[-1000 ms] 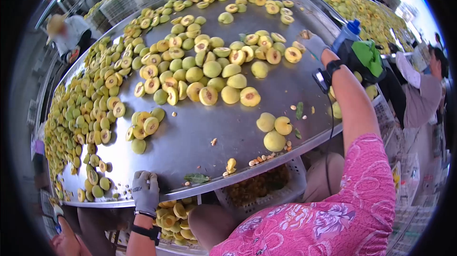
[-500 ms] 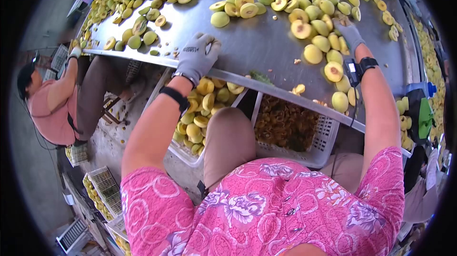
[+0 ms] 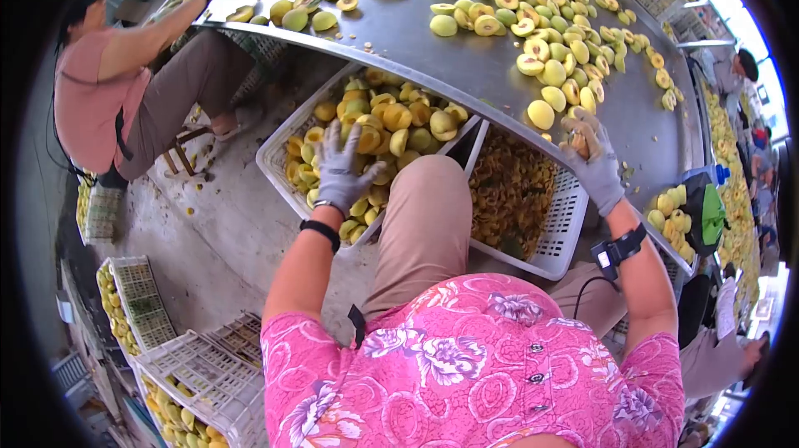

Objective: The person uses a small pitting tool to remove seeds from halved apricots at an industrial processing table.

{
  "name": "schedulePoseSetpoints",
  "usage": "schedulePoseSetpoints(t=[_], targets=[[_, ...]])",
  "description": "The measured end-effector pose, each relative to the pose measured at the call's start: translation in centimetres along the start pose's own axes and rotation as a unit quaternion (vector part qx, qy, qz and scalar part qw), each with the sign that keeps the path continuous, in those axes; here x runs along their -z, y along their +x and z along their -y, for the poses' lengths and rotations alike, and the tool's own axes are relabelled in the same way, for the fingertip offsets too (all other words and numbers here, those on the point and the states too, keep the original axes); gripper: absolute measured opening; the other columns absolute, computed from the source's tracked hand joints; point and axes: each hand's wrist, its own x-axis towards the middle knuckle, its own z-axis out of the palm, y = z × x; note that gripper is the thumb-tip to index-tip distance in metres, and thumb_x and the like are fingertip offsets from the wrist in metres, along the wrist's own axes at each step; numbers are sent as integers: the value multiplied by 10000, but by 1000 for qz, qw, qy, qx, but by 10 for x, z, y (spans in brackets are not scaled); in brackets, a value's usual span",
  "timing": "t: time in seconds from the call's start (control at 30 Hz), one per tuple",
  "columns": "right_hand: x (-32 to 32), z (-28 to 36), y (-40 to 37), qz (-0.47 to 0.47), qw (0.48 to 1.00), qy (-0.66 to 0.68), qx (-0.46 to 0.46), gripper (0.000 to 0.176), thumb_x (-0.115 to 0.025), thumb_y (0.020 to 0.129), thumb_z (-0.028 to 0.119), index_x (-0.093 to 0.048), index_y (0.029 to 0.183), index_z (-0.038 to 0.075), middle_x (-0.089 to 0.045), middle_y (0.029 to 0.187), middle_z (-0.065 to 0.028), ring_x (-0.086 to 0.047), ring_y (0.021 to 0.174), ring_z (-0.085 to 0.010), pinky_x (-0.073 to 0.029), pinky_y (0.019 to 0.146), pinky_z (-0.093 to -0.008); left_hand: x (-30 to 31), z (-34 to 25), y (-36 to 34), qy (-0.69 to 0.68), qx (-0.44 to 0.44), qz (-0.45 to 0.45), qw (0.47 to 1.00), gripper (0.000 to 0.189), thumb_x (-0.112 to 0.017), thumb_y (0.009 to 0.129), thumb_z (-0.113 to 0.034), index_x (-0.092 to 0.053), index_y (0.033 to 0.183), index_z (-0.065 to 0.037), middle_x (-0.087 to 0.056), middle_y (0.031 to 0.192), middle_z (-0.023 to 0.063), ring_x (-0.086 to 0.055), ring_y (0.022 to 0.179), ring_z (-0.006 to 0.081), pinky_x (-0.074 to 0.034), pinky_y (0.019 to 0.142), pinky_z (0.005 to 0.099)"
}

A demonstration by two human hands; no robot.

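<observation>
**Two Gloved Hands by the Fruit Crates**

The left hand [image 3: 339, 166] was wide open with its fingers spread, and it held nothing. It was right over the yellow fruit halves [image 3: 399, 119] in a white crate [image 3: 279, 156] under the metal table [image 3: 399, 27]. The right hand [image 3: 593, 163] was at the table's edge, above a second crate [image 3: 556, 252] of brown pits. Its fingers were bent. I could not tell if they held anything. A whole fruit [image 3: 541, 115] lay near it.
</observation>
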Motion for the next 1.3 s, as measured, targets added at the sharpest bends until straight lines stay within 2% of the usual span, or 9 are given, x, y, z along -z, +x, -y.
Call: schedulePoseSetpoints(t=[0.2, 0.47, 0.53, 0.63, 0.73, 0.87, 1.0, 1.13, 1.3], targets=[[-41, 13, 1, 27, 999, -37, 31, 382, -716, 812, 287, -608, 1158, 166, -559, 1262, -130, -532, 1142, -359, -425, 952, -439, -34, -27, 39, 10, 42, 28, 999, 894, -756, 693, -514, -360, 1453, -258, -248, 1527, 187, -153, 1416, 460, -185, 1107, 626], [-50, 31, 2, 52, 995, -81, 19, 403, -731, 766, 204, -614, 1147, 150, -640, 1132, -102, -631, 996, -317, -517, 814, -384, -51, -27, 114, 24, 61, 91, 994, 781, -735, 714, -476, -431, 1404, -273, -287, 1518, 177, -176, 1430, 399, -253, 1068, 627], [-50, 29, 2, 60, 995, -74, 14, 396, -726, 770, 197, -613, 1145, 144, -654, 1099, -98, -637, 987, -304, -514, 819, -383, -60, -25, 139, 8, 86, 125, 988, 803, -709, 741, -477, -373, 1444, -285, -210, 1564, 112, -150, 1446, 366, -249, 1064, 648], [-50, 30, 4, 59, 993, -102, 17, 394, -726, 769, 211, -612, 1142, 153, -674, 1039, -76, -657, 917, -279, -523, 767, -365, -75, -27, 163, 48, 84, 149, 984, 727, -610, 811, -543, -422, 1431, -213, -288, 1547, 89, -216, 1431, 348, -308, 1038, 591], [-50, 29, 7, 67, 990, -122, 10, 392, -724, 762, 215, -612, 1134, 167, -679, 985, -60, -662, 859, -269, -522, 709, -360, -113, -17, 178, 107, 80, 194, 972, 697, -617, 815, -528, -450, 1409, -206, -284, 1550, 80, -249, 1417, 341, -333, 1026, 567], [-52, 23, 5, 59, 994, -89, 27, 420, -714, 737, 177, -598, 1141, 175, -671, 938, -62, -653, 825, -284, -515, 686, -373, -93, -9, 150, 96, 12, 130, 987, 627, -646, 811, -481, -488, 1360, -221, -396, 1464, 85, -306, 1380, 331, -399, 986, 523], [-52, 22, 4, 67, 996, -63, 22, 421, -711, 739, 167, -587, 1142, 172, -670, 942, -68, -654, 823, -284, -515, 686, -376, -44, -7, 118, 85, -4, 152, 985, 627, -689, 755, -436, -516, 1320, -226, -477, 1343, 100, -390, 1296, 339, -418, 986, 503], [-54, 16, 1, 58, 996, -60, 30, 420, -705, 751, 166, -587, 1153, 182, -662, 949, -67, -648, 836, -279, -515, 700, -372, -27, 32, 71, -20, 49, 121, 991, 554, -718, 734, -373, -577, 1250, -231, -525, 1244, 123, -507, 1165, 345, -448, 979, 433], [-51, 20, -2, 58, 994, -85, 36, 419, -714, 767, 182, -580, 1164, 188, -664, 948, -61, -650, 860, -267, -514, 713, -362, 8, 57, 20, 62, 72, 156, 983, 541, -718, 745, -349, -572, 1254, -237, -525, 1249, 138, -518, 1153, 346, -445, 974, 453]])
